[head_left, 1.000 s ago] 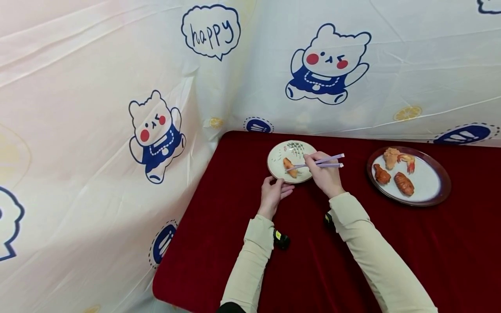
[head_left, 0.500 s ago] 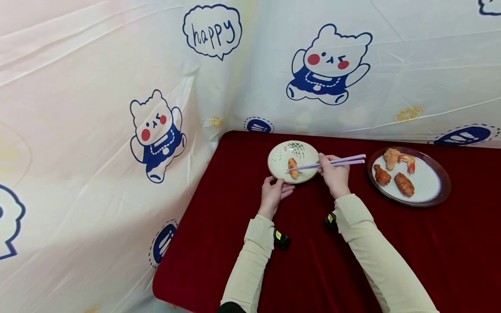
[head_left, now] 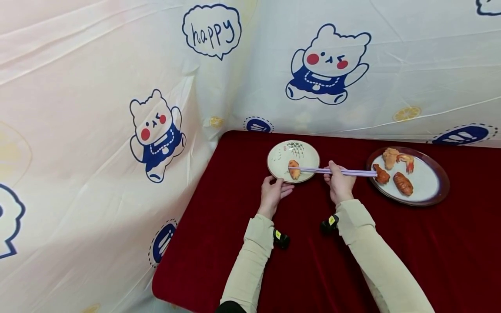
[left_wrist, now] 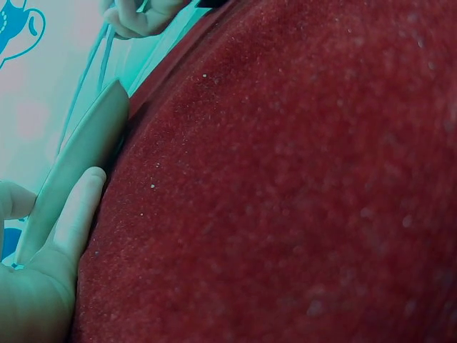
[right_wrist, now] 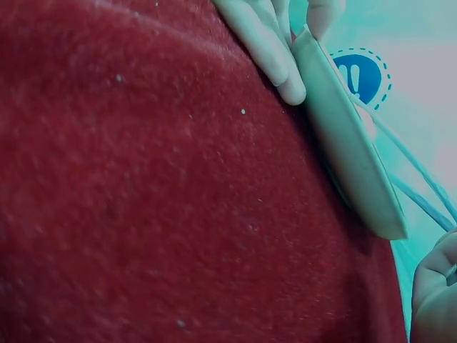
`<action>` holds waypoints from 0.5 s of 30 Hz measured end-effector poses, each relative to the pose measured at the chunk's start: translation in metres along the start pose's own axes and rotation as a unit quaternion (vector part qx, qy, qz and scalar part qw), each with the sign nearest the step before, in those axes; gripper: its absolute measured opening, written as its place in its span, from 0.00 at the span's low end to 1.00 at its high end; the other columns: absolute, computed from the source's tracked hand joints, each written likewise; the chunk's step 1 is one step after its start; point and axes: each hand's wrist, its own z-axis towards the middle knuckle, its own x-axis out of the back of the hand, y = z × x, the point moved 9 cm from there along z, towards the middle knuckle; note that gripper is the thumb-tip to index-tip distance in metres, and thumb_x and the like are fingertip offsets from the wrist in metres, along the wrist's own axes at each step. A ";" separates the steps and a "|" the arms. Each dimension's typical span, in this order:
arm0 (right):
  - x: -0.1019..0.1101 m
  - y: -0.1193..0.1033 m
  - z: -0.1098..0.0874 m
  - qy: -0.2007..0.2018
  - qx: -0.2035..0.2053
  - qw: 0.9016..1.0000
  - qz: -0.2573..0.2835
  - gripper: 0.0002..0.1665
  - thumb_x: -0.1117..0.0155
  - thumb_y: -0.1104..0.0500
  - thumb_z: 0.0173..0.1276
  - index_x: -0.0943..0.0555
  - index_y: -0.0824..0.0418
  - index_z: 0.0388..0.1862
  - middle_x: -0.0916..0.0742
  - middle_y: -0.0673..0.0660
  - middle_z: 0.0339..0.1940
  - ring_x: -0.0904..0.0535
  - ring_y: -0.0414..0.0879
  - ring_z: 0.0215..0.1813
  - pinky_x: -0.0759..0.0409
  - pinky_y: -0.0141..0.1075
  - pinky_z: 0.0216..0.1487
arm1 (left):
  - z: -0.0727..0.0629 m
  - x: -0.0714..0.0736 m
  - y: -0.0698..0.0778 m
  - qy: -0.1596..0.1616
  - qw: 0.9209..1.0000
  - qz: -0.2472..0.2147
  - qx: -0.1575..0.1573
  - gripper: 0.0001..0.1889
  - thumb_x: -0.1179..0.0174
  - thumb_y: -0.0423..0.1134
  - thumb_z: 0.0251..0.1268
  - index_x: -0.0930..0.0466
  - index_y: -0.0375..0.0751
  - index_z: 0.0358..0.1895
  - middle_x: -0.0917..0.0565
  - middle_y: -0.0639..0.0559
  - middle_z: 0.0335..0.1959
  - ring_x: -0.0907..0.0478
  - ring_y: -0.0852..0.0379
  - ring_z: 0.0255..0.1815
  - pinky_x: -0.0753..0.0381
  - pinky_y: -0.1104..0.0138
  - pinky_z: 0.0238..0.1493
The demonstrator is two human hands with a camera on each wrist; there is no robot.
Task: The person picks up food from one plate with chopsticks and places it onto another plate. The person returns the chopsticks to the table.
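In the head view, a small cream plate (head_left: pixel 275 158) with a painted plant pattern lies on the red cloth. On it sits an orange-brown piece of food (head_left: pixel 294 170). My left hand (head_left: pixel 272 195) pinches the plate's near rim; the left wrist view has the plate edge (left_wrist: pixel 89 143) between thumb and fingers. To the right of the plate, my right hand (head_left: pixel 339 184) grips a pair of lilac chopsticks (head_left: pixel 313 170). Their tips reach over the plate to the food. Whether they squeeze it or only touch it, I cannot tell.
A larger brown-rimmed plate (head_left: pixel 441 191) stands at the right, with a drumstick (head_left: pixel 381 174), a ridged brown piece (head_left: pixel 403 184), a shrimp (head_left: pixel 406 162) and a breaded piece (head_left: pixel 390 158). A printed curtain (head_left: pixel 250 78) hangs behind and left of the table.
My right hand has moved right and toward me, the chopsticks now lying flatter across the plate. The piece of food has shifted slightly right. My left hand stays at the rim.
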 end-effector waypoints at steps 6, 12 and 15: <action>0.006 0.010 0.001 0.015 -0.042 0.998 0.041 0.07 0.37 0.63 0.67 0.24 0.63 0.30 0.16 0.52 0.21 0.28 0.38 0.15 0.28 0.26 0.14 | 0.000 0.001 0.000 0.000 1.000 -0.001 0.001 0.28 0.50 0.34 0.68 0.44 0.37 0.69 0.15 0.37 0.44 0.13 0.49 0.41 0.12 0.64 0.44; 0.006 0.013 0.001 0.012 -0.047 0.998 0.045 0.07 0.37 0.62 0.67 0.24 0.63 0.31 0.16 0.52 0.23 0.27 0.39 0.16 0.28 0.26 0.15 | 0.000 0.001 0.000 0.000 1.000 -0.003 0.001 0.28 0.49 0.34 0.68 0.44 0.37 0.69 0.15 0.36 0.44 0.13 0.49 0.41 0.12 0.64 0.44; 0.006 0.014 0.002 0.012 -0.048 0.998 0.048 0.06 0.37 0.63 0.67 0.24 0.64 0.32 0.16 0.53 0.23 0.27 0.40 0.16 0.28 0.27 0.16 | 0.000 0.001 0.000 0.002 1.000 -0.006 0.002 0.27 0.49 0.34 0.68 0.44 0.37 0.69 0.15 0.36 0.44 0.13 0.49 0.40 0.12 0.64 0.44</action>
